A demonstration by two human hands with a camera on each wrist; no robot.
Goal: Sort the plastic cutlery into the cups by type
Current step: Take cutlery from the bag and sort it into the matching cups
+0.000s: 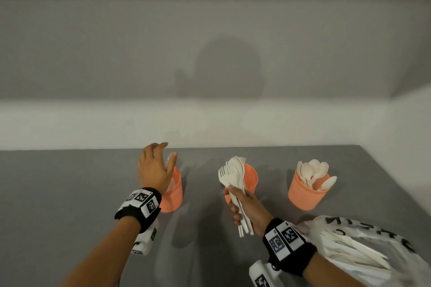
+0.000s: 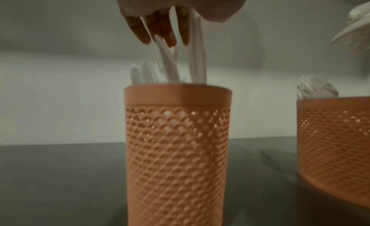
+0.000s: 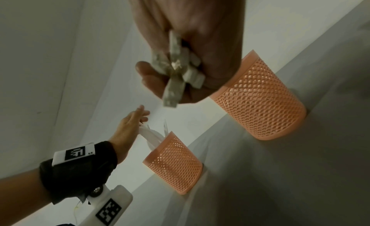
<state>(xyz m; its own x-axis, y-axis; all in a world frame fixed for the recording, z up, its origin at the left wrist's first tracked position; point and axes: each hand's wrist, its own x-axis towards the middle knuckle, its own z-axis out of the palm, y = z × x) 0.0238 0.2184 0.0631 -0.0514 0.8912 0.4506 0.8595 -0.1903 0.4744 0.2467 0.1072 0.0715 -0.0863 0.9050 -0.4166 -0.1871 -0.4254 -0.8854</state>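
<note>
Three orange mesh cups stand in a row on the grey table. My left hand (image 1: 155,165) hovers over the left cup (image 1: 174,196), fingers (image 2: 160,28) straight and pointing down. White knives (image 2: 197,58) stand in that cup (image 2: 176,150); one tall knife leans against my forefinger. My right hand (image 1: 245,207) grips a bundle of white forks and spoons (image 1: 233,175) by the handles (image 3: 176,71), in front of the middle cup (image 1: 251,177). The right cup (image 1: 307,192) holds spoons (image 1: 314,170).
A clear plastic bag (image 1: 363,247) with more white cutlery lies at the front right, beside my right wrist. A pale wall runs along the table's far edge, just behind the cups. Bare grey table (image 1: 58,193) stretches to the left.
</note>
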